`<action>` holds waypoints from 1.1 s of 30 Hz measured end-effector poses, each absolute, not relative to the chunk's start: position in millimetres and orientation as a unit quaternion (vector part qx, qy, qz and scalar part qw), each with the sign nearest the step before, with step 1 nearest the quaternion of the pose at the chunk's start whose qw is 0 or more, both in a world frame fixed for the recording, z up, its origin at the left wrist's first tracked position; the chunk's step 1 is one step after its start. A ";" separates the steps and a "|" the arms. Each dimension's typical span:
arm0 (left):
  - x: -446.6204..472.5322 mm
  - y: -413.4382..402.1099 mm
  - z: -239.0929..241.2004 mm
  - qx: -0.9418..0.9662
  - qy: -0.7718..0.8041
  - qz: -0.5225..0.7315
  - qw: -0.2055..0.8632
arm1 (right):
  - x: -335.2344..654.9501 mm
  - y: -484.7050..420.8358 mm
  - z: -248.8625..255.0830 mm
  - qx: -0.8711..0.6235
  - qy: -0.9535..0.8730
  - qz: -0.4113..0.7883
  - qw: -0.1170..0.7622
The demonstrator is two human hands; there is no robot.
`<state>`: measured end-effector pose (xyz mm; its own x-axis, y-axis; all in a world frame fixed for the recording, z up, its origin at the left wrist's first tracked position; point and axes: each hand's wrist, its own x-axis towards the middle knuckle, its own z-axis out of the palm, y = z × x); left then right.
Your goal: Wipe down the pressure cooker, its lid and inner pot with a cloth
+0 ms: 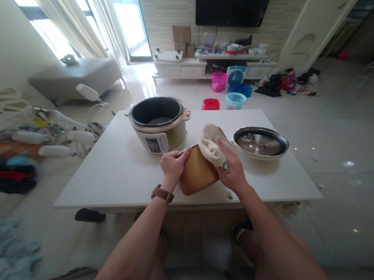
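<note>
My left hand grips the rim of a golden-brown pot, tilted near the table's front edge. My right hand is closed on a beige cloth, pressed against the right side of the pot near its rim. The pot's inside is turned away from me. Behind it stands a pressure cooker, its top uncovered and dark inside, with a control panel on its front. To the right, a round lid lies with its metal underside up.
The white table carries these things. Beyond its far edge stand a red bin, a light-blue basket and a pink basket. A lamp with several white shades is left of the table.
</note>
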<state>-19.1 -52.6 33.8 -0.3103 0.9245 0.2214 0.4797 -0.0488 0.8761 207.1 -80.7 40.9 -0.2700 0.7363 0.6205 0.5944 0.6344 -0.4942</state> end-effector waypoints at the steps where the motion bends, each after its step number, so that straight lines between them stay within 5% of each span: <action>1: -18.4 -51.7 31.9 0.539 0.646 0.485 0.237 | 209.6 -78.1 39.1 -0.434 -0.771 0.099 0.455; 11: -12.5 -39.8 12.6 0.511 0.614 0.502 0.332 | 227.0 -66.5 25.1 -0.560 -0.600 0.247 0.515; 33: -18.0 -23.0 11.0 0.538 0.588 0.485 0.359 | 218.3 -65.3 19.7 -0.555 -0.611 0.212 0.524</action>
